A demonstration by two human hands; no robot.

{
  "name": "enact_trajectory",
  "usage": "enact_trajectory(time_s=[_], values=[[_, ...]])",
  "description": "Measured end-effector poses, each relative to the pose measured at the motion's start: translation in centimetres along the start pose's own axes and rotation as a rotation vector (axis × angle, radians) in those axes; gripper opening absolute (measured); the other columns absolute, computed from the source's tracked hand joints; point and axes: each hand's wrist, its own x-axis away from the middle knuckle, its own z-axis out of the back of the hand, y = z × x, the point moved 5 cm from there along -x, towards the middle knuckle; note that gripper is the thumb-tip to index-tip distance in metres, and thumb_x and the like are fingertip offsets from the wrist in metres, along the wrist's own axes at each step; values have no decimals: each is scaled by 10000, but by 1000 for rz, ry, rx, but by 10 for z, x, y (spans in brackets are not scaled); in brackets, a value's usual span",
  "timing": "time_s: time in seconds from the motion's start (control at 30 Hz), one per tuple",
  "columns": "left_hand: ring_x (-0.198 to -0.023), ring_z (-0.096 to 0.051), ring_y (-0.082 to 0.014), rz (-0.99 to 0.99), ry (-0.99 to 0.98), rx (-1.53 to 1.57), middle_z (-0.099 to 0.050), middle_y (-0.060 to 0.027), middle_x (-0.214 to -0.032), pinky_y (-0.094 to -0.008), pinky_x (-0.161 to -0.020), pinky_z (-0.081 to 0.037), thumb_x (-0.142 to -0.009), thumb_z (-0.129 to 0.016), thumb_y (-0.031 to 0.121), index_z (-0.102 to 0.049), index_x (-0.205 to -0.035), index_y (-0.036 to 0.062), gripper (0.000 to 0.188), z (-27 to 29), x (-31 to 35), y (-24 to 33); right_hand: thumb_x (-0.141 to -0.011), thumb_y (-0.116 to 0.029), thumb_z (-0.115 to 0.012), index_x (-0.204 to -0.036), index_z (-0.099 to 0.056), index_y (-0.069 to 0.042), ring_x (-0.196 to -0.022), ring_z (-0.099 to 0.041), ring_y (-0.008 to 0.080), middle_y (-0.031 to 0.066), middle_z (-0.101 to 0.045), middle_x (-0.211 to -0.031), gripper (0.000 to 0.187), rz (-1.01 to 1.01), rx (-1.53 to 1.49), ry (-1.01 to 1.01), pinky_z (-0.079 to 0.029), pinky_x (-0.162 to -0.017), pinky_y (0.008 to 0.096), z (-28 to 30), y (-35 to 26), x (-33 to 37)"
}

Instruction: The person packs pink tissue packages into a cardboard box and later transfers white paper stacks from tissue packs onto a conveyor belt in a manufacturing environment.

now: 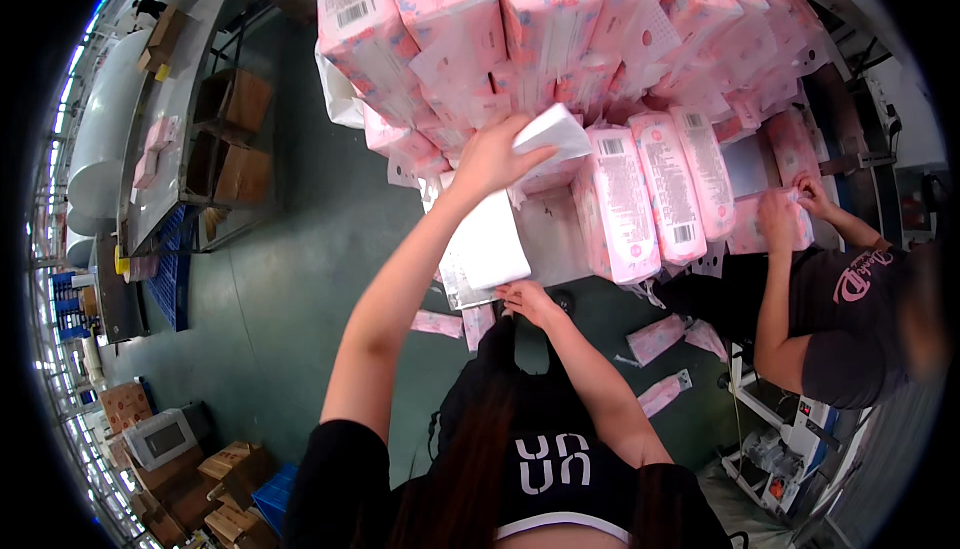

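Observation:
My left hand (pixel 490 157) is closed on a white tissue stack (pixel 556 133), held above the far part of the work table (pixel 556 237). Another white tissue stack (pixel 490 244) lies flat at the table's left side. At its near right corner, my right hand (pixel 528 301) has its fingers bent at the table edge; what they pinch, if anything, I cannot make out. Just right of the bare metal stand several pink tissue packs (pixel 620 204), side by side.
A high pile of pink tissue packs (pixel 450 9) rises behind the table. At the right, a co-worker's hands (pixel 778 219) handle a pink pack. Pink wrappers (pixel 655 339) lie on the green floor. Cardboard boxes (pixel 235 469) and a steel bench (pixel 190 99) stand at the left.

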Motion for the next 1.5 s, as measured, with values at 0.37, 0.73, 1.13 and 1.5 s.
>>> enact_trajectory(time_s=[0.37, 0.73, 1.13, 1.5], values=[[-1219, -516, -376, 214, -51, 2381, -491, -197, -1380, -518, -1045, -401, -954, -411, 535, -409, -1420, 81, 650, -54, 175, -35, -1019, -406, -376, -1477, -304, -133, -1316, -425, 216, 55, -412, -1458, 538, 157, -3, -222, -371, -1075, 415, -17, -4, -9], [-649, -492, -193, 127, -74, 2655, -475, -59, -852, -428, -709, -513, -969, -452, 395, -159, -1526, 94, 698, -1, 249, -5, -781, -31, -504, -1230, -510, -11, -1182, -561, 219, 79, -596, -1213, 449, -69, 60, -41, -387, -1033, 406, -12, 13, -16], [-1100, -559, -233, 1352, 379, 1414, -573, -71, -1176, -399, -899, -504, -835, -662, 172, -499, -1250, 111, 450, -222, 329, -157, -769, -46, -525, -1162, -601, 23, -1028, -614, 318, 198, -660, -1044, 406, 340, 1092, 169, -462, -901, 406, -4, -21, -3], [-946, -634, -176, 1082, -305, 1093, -661, -62, -1035, -309, -839, -518, -887, -635, 213, -621, -1120, 50, 285, -144, 251, -131, -780, 50, -465, -1140, -521, 24, -1024, -591, 213, 116, -595, -1101, 365, 107, -146, -24, -440, -954, 355, 4, 13, 18]])
